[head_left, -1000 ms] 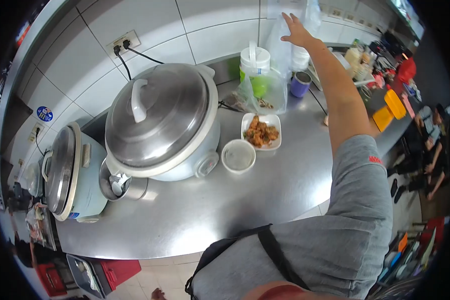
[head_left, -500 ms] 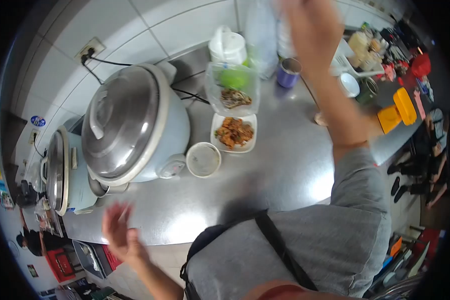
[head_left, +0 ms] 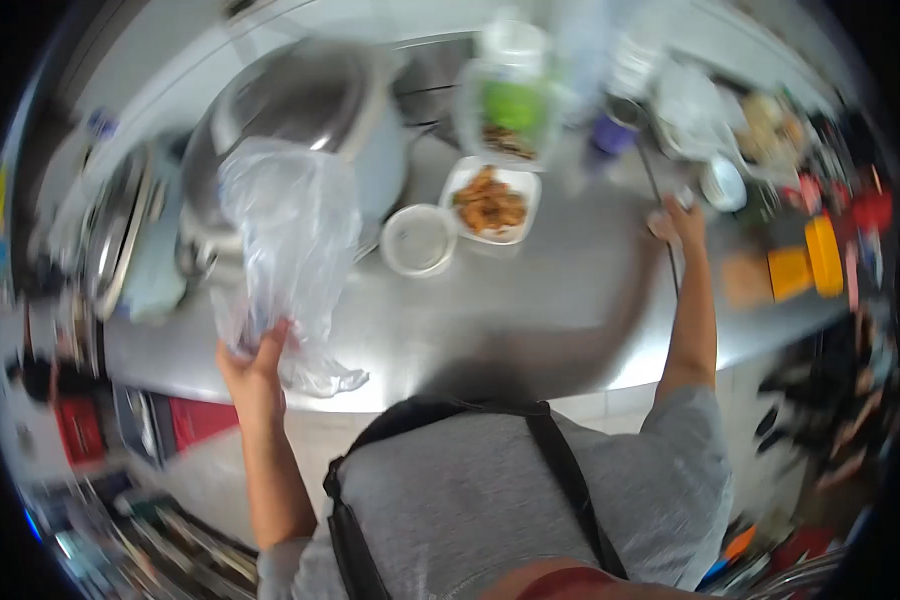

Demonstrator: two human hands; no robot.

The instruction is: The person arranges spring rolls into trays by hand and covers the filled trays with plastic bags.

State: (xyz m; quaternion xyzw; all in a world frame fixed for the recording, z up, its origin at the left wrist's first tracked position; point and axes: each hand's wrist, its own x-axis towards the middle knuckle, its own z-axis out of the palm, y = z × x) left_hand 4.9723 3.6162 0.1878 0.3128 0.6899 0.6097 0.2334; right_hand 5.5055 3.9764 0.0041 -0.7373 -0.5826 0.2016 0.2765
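Note:
My left hand is closed on the lower part of a clear plastic bag, which stands up in front of the large cooker. Over the right side of the steel counter, my right hand is at a small pale object; blur hides whether its fingers grip it. Between my hands are a round lidded tub and a white dish of fried food. Behind the dish lies an open bag with food in it.
A purple cup stands near the back, beside white stacked containers. To the right are a white bowl and a yellow-orange container. A second cooker is at the left. People are visible at the far right.
My left hand has come up over the counter and now holds the clear bag. My right hand has come down from the back wall to the counter's right side. The view has shifted.

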